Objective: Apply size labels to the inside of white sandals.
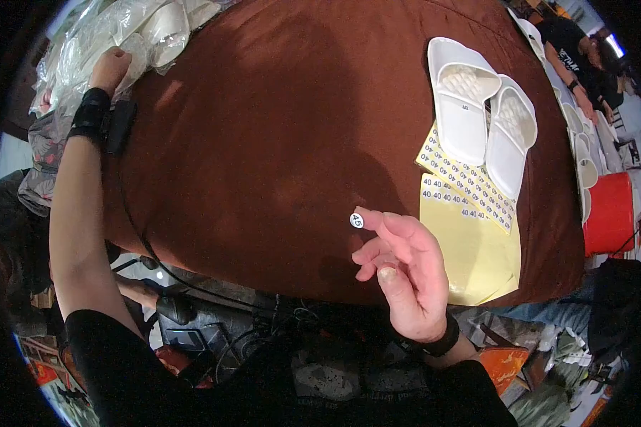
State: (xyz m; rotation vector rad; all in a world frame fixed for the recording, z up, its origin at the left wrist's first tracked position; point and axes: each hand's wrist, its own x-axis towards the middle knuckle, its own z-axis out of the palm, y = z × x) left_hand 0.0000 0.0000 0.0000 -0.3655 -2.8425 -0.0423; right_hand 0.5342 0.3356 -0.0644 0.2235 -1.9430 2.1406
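Over the brown table, the right hand carries a round sticker on one fingertip, unplaced; the left hand grips bagged slippers, fingers curled; a white pair lies apart.

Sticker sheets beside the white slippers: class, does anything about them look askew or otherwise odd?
Yes. The upper sticker sheet lies crooked across the yellow backing sheet, partly under the white slippers. One round sticker sits on the right hand fingertip.
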